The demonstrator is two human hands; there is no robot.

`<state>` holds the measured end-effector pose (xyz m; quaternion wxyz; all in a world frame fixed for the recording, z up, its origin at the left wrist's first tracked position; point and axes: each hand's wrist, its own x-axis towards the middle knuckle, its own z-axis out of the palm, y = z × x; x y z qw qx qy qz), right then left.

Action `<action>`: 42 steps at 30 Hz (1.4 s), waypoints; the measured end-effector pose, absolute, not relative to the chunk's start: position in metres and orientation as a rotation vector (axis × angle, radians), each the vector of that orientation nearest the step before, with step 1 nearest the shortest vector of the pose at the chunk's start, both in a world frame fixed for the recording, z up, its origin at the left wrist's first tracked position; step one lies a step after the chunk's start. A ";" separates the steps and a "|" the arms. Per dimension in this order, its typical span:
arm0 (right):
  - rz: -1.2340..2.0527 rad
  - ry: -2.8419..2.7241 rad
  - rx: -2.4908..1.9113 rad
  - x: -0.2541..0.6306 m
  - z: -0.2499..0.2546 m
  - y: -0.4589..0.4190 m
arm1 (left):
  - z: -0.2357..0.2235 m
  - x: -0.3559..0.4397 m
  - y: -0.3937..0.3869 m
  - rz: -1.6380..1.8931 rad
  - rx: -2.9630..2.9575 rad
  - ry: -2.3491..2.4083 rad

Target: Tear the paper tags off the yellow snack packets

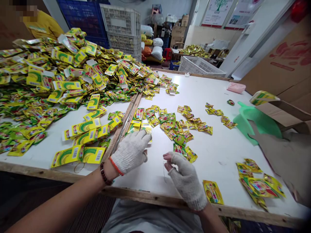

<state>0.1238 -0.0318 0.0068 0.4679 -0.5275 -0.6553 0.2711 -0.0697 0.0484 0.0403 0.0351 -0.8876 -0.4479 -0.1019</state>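
Note:
My left hand [131, 150], in a white knit glove, lies over a small stack of yellow-green sachets [142, 125] near the table's front edge, fingers curled down on them. My right hand [183, 176], in a fingerless white glove, hovers a little to the right with thumb and forefinger pinched on what looks like a thin rubber band. Loose sachets [179, 129] lie scattered just beyond both hands. Flat bundled packs [77, 155] sit to the left of my left hand.
A huge heap of sachets [48, 77] covers the table's left. A green scoop [257, 121] and a cardboard box [286, 113] stand at the right. More sachets [257, 186] lie front right. White crates [121, 29] and a person in yellow [43, 26] are behind.

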 end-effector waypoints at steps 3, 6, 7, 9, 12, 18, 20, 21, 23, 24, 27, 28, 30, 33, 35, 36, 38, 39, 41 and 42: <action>0.636 -1.722 -1.231 0.111 0.005 -0.025 | 0.022 -0.067 0.071 -0.155 -2.713 -1.394; 0.550 -1.739 -1.244 0.113 0.003 -0.027 | 0.019 -0.065 0.084 -0.165 -2.744 -1.387; 0.494 -1.737 -1.254 0.115 0.001 -0.028 | 0.023 -0.063 0.083 -0.237 -2.756 -1.379; 0.383 -1.724 -1.279 0.120 -0.002 -0.030 | 0.036 -0.060 0.072 -0.390 -2.815 -1.348; 0.416 -1.662 -1.319 0.123 -0.008 -0.033 | 0.056 -0.056 0.048 -0.522 -3.056 -1.289; 1.047 -1.172 -1.280 0.111 -0.021 -0.044 | 0.034 -0.061 0.013 -1.317 -3.088 -2.022; 1.123 -1.102 -1.230 0.109 -0.026 -0.049 | 0.017 -0.063 0.003 -1.552 -3.043 -2.202; 1.138 -1.096 -1.219 0.109 -0.029 -0.051 | 0.010 -0.064 -0.002 -1.590 -3.075 -2.216; 1.150 -1.107 -1.238 0.111 -0.034 -0.055 | -0.001 -0.065 -0.008 -1.574 -3.143 -2.179; 1.154 -1.113 -1.262 0.113 -0.036 -0.057 | -0.004 -0.064 -0.010 -1.560 -3.157 -2.152; 1.159 -1.146 -1.324 0.118 -0.037 -0.060 | -0.010 -0.062 -0.013 -1.555 -3.170 -2.080; 1.154 -1.163 -1.333 0.118 -0.036 -0.060 | -0.012 -0.060 -0.014 -1.583 -3.176 -2.097; 1.148 -1.194 -1.331 0.118 -0.033 -0.061 | -0.016 -0.057 -0.016 -1.766 -3.137 -2.256; 1.098 -1.245 -1.340 0.117 -0.032 -0.062 | -0.023 -0.053 -0.022 -2.138 -2.942 -2.570; 1.006 -1.300 -1.390 0.119 -0.032 -0.063 | -0.024 -0.051 -0.023 -2.122 -2.924 -2.567; 0.960 -1.329 -1.422 0.120 -0.031 -0.063 | -0.022 -0.051 -0.023 -2.027 -2.962 -2.494; 0.907 -1.373 -1.470 0.124 -0.027 -0.062 | -0.016 -0.051 -0.020 -1.812 -3.066 -2.280; 0.904 -1.395 -1.480 0.126 -0.024 -0.061 | -0.012 -0.051 -0.019 -1.726 -3.127 -2.165; 0.921 -1.452 -1.488 0.129 -0.016 -0.058 | -0.004 -0.052 -0.016 -1.587 -3.265 -1.989; 0.930 -1.473 -1.495 0.129 -0.012 -0.056 | -0.002 -0.052 -0.015 -1.541 -3.314 -1.949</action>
